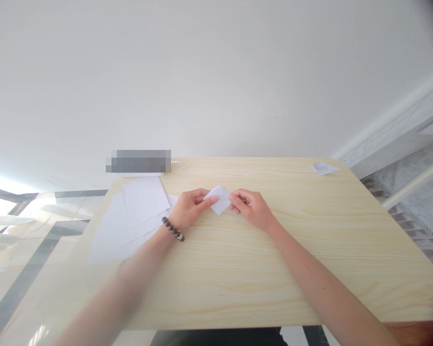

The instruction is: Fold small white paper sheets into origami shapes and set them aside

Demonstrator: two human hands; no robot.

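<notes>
I hold a small folded piece of white paper (219, 198) between both hands, just above the middle of the bench (238, 274). It is creased into a rough diamond with a point toward me and a raised fold along its far edge. My left grip (189, 209) pinches its left corner, thumb on top and the other fingers curled under. My right grip (252, 207) pinches the right corner the same way, fingertips pressed together on the paper. A bracelet of dark beads (173, 229) sits on my left wrist.

Just left of my left hand lies a loose stack of white sheets (137, 211), fanned and overlapping, its lower edge reaching the left rim of the bench. At the far right corner of the bench rests another small folded paper (324, 167), well apart from my hands. At the far left edge lies a long, flat object (140, 161) that is blurred out, so I cannot tell what it is.

The bench is pale wood with a fine grain and rounded corners. Behind it rises a plain white wall (202, 72). To the left the floor (21, 269) is light and glossy with dark stripes. To the right a white rail (414, 182) slants across a grey patterned surface.
</notes>
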